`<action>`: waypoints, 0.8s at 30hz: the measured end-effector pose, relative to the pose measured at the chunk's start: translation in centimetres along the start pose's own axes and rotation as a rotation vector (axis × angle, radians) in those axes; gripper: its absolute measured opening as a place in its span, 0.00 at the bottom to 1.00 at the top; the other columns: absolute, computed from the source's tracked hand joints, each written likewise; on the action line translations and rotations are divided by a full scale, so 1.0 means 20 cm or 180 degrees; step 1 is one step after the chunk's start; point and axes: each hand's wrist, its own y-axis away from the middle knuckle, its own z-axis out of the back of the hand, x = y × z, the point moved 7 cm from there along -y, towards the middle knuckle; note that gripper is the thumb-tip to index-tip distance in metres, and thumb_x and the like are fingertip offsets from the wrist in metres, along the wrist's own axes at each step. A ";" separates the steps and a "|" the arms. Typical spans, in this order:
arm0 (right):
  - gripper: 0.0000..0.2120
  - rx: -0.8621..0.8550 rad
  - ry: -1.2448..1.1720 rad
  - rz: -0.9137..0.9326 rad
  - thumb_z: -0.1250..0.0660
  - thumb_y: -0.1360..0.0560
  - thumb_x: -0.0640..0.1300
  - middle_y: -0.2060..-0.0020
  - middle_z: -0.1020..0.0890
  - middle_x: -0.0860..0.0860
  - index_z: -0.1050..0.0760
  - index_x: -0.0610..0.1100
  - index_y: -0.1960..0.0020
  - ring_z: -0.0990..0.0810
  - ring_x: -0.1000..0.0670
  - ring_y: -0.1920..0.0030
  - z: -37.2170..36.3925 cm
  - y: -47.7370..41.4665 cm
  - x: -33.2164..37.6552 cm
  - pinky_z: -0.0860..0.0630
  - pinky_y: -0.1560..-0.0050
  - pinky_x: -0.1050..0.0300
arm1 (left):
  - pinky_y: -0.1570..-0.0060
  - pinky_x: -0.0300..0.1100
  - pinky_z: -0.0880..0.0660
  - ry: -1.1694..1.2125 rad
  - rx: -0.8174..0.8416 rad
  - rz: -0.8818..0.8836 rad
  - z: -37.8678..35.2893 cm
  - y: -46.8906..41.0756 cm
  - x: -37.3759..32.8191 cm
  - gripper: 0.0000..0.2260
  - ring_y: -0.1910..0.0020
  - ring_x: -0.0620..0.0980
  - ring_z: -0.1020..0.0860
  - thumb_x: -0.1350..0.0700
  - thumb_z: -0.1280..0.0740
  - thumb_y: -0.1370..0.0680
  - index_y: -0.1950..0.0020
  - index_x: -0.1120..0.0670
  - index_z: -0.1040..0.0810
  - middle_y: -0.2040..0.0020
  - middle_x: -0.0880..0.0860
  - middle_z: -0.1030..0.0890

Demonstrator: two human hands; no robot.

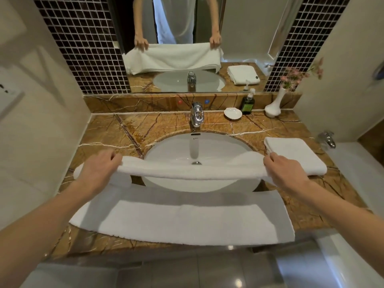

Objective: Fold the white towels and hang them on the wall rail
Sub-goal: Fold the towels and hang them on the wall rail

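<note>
Left hand point(99, 169), right hand point(284, 173) on towel point(187, 221) over marble counter point(116, 132)

Head view: the only camera, worn on my head, above the front edge of the worktop point(116, 132).
Facing: forward and steeply down, square to the mirror point(239, 28) and the tap point(196, 116).
Nearness: close. My forearms run in from both lower corners. My left hand point(97, 169) and right hand point(284, 173) sit mid-frame, gripping the towel point(191, 173) over the sink point(218, 146).
Width: wide-angle, so straight edges bow. The left wall point(41, 142), the right wall point(342, 90) and the floor point(207, 271) at the bottom all fit in.
Mirror: within this one view it shows the hands, towel, sink and tap from the opposite side, facing me.
</note>
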 end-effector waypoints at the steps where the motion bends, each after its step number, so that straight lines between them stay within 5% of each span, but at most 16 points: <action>1: 0.15 0.0097 0.0040 0.0037 0.27 0.34 0.37 0.59 0.24 0.46 0.29 0.43 0.51 0.23 0.44 0.64 -0.03 0.02 0.01 0.33 0.75 0.54 | 0.71 0.43 0.36 -0.0054 0.0013 -0.0070 -0.04 0.03 -0.02 0.22 0.67 0.55 0.28 0.70 0.21 0.48 0.59 0.59 0.25 0.64 0.58 0.27; 4: 0.10 0.0469 0.0217 0.0148 0.34 0.27 0.39 0.55 0.25 0.48 0.32 0.46 0.48 0.22 0.46 0.60 -0.13 0.12 0.06 0.24 0.66 0.51 | 0.62 0.47 0.29 -0.0201 0.0325 -0.0128 -0.25 0.17 -0.06 0.21 0.62 0.52 0.28 0.66 0.20 0.43 0.55 0.57 0.23 0.59 0.55 0.25; 9: 0.13 0.0978 0.0190 0.0454 0.40 0.24 0.39 0.47 0.26 0.49 0.34 0.45 0.40 0.23 0.49 0.53 -0.22 0.29 0.19 0.29 0.61 0.57 | 0.64 0.44 0.31 -0.0159 0.0807 -0.0444 -0.43 0.36 -0.12 0.32 0.63 0.50 0.33 0.70 0.23 0.50 0.52 0.51 0.29 0.59 0.51 0.30; 12: 0.15 0.0974 0.0180 0.0537 0.39 0.25 0.38 0.47 0.25 0.49 0.33 0.46 0.39 0.24 0.49 0.53 -0.26 0.34 0.24 0.26 0.56 0.55 | 0.48 0.54 0.30 -0.0377 0.0864 -0.0374 -0.48 0.41 -0.10 0.46 0.45 0.62 0.26 0.77 0.32 0.54 0.37 0.57 0.29 0.43 0.62 0.24; 14: 0.18 0.0972 0.0226 0.0544 0.38 0.26 0.36 0.46 0.26 0.48 0.33 0.46 0.38 0.25 0.48 0.51 -0.29 0.37 0.26 0.26 0.51 0.53 | 0.33 0.62 0.40 -0.0364 0.1165 -0.0296 -0.52 0.44 -0.09 0.53 0.29 0.67 0.38 0.79 0.38 0.50 0.25 0.56 0.39 0.27 0.65 0.38; 17: 0.23 0.0957 0.0381 0.0459 0.38 0.27 0.36 0.41 0.29 0.46 0.37 0.44 0.33 0.28 0.46 0.45 -0.34 0.40 0.26 0.28 0.44 0.51 | 0.28 0.59 0.63 -0.0066 0.1431 -0.0320 -0.57 0.46 -0.11 0.48 0.27 0.62 0.67 0.76 0.38 0.32 0.26 0.53 0.68 0.27 0.58 0.70; 24: 0.40 0.1314 0.0811 0.0071 0.36 0.25 0.38 0.26 0.52 0.32 0.59 0.41 0.23 0.46 0.32 0.27 -0.40 0.45 0.20 0.37 0.32 0.40 | 0.25 0.52 0.61 -0.0016 0.1434 0.0143 -0.58 0.42 -0.06 0.47 0.25 0.59 0.65 0.72 0.37 0.29 0.28 0.55 0.72 0.27 0.60 0.70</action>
